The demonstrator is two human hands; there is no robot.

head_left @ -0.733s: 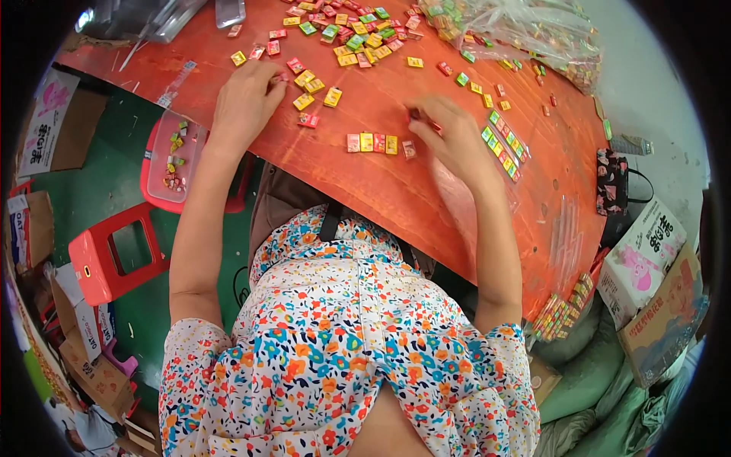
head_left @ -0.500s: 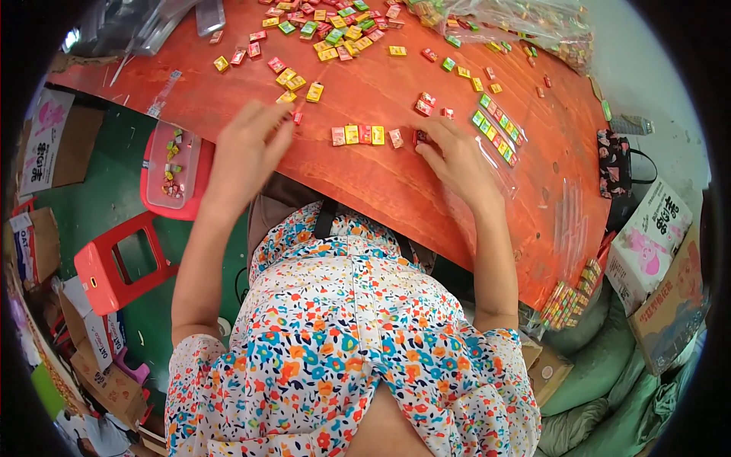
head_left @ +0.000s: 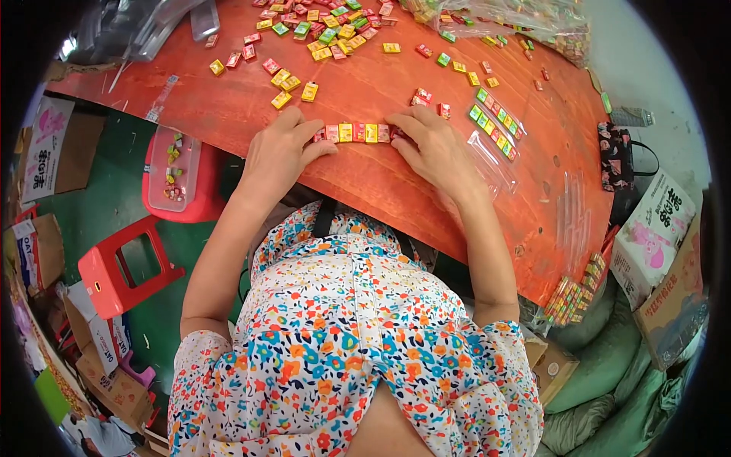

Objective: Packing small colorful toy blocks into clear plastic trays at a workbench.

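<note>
A straight row of small red, yellow and pink boxes (head_left: 359, 132) lies on the orange-red table, close to its near edge. My left hand (head_left: 283, 154) has its thumb and fingers closed on the red box at the row's left end. At the opposite end my right hand (head_left: 435, 148) pinches the last box, partly hidden under its fingers. Just beyond the right hand are loose red boxes (head_left: 421, 97). Clear plastic strips (head_left: 496, 126) filled with green, yellow and red boxes lie to its right.
A heap of loose boxes (head_left: 335, 34) spreads over the table's far side, near a clear bag (head_left: 533, 27) of more. Empty clear sleeves (head_left: 571, 217) lie at right. On the left, a red stool (head_left: 126, 266) stands on the floor and a plastic tub (head_left: 171, 171) rests beside the table.
My left hand has come right and closed on the row's left end, bringing a red box there. My right hand has moved left, closing the gap at the right end.
</note>
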